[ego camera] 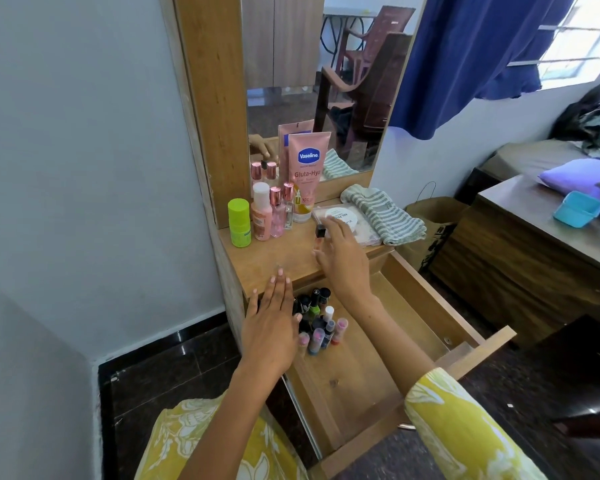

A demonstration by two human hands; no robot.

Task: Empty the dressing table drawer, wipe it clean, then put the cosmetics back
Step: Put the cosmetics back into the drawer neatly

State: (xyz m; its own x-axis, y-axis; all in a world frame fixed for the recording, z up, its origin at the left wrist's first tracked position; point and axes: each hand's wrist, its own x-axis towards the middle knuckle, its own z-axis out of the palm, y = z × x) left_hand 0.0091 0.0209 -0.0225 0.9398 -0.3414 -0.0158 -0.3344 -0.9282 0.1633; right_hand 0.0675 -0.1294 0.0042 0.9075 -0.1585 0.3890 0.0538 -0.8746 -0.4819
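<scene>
Emptying looks partly done: above the open drawer (430, 306), the right hand (343, 258) pinches a small black-capped nail polish bottle (318, 239) upright on the dressing table top (278, 258), just in front of a Vaseline tube (307, 168) and other bottles. The left hand (272, 323), fingers straight, hovers over the nail polish cluster (317, 320) left in the drawer's near-left corner. Wiping with the striped cloth (385, 216) and restocking seem not yet begun.
</scene>
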